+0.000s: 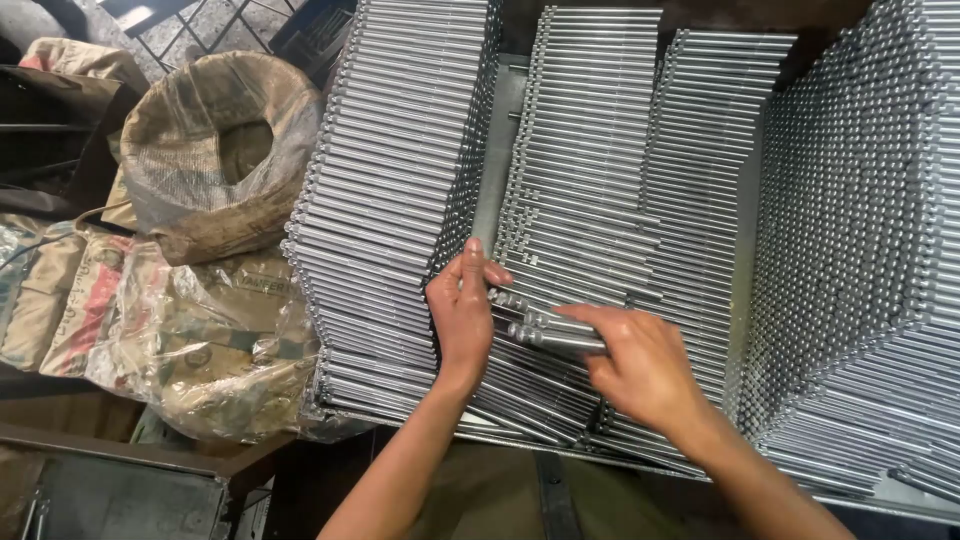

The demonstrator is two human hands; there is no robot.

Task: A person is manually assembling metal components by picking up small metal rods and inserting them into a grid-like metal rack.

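Note:
Several stacks of shiny steel rods (590, 180) lie side by side on a metal tray (497, 170). My left hand (462, 310) presses flat against the rod ends of the middle stack, fingers straight and together, holding nothing. My right hand (640, 360) grips a few loose rods (545, 332) lying across the top of that stack, their ends pointing toward my left palm. A tall left stack (390, 190) rises just beside my left hand.
An open sack with a rolled rim (220, 150) and filled plastic-wrapped bags (200, 340) sit to the left. A large block of rods seen end-on (860, 230) stands at the right. A dark metal box (110, 495) is at bottom left.

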